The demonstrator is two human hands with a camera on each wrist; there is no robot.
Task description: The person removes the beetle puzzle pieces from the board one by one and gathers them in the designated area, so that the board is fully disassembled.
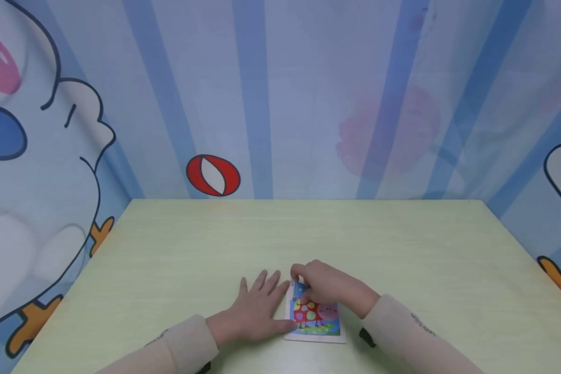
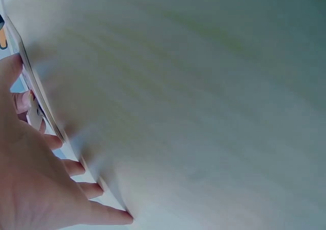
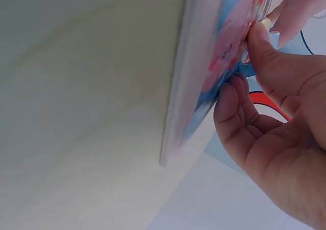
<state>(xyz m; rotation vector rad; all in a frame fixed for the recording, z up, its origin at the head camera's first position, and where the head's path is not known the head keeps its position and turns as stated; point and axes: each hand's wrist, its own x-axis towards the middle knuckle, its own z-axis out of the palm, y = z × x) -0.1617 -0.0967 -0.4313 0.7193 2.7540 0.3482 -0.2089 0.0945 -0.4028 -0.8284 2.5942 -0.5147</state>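
Note:
A small picture puzzle (image 1: pixel 317 329) in a pale frame lies on the table, showing a pink pig in a spotted red ladybird suit. My left hand (image 1: pixel 258 314) rests at its left side, fingers spread on the tabletop, with the thumb lying over the frame's left edge. Over the puzzle's top left part, my right hand (image 1: pixel 329 283) bends its fingers and pinches a puzzle piece (image 3: pixel 274 38) between thumb and fingers. The piece (image 2: pixel 35 114) stands tilted up from the picture in the left wrist view. My right fingers hide much of it in the head view.
The pale wooden table (image 1: pixel 191 239) extends to both sides and back to a blue striped backdrop (image 1: pixel 299 104) with printed cartoon figures. A printed red and white ball (image 1: pixel 213 175) shows above the table's back edge.

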